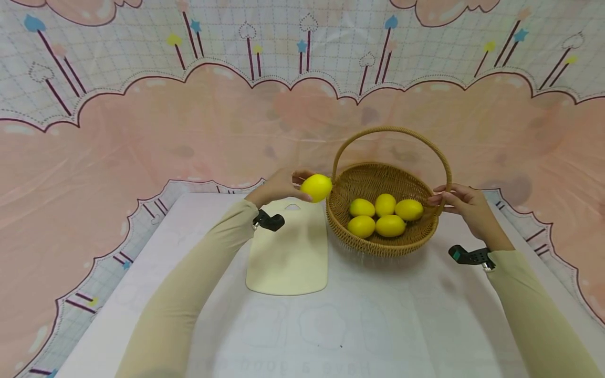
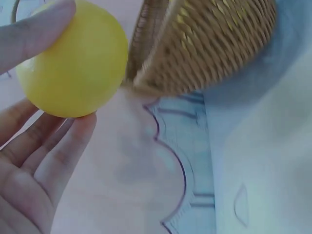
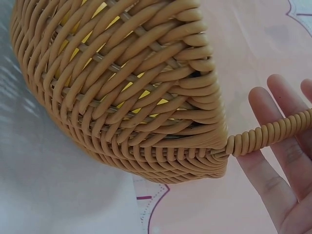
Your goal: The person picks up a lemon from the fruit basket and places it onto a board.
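My left hand (image 1: pixel 283 185) grips a yellow lemon (image 1: pixel 316 188) between thumb and fingers, just left of the basket's rim. In the left wrist view the thumb lies over the top of the lemon (image 2: pixel 75 61) and the fingertips support it from below. A woven wicker basket (image 1: pixel 378 249) holds several more lemons (image 1: pixel 390 226). My right hand (image 1: pixel 465 207) holds the lower right end of the basket's arched handle (image 1: pixel 392 129). The right wrist view has its fingers (image 3: pixel 287 151) extended behind the wrapped handle (image 3: pixel 273 132), close to the rim.
A cream cutting board (image 1: pixel 287 257) lies flat on the white table (image 1: pixel 302 325), left of the basket and below my left hand. Behind the table hangs a pink patterned cloth (image 1: pixel 227 136). Each wrist carries a black camera mount (image 1: pixel 269 220).
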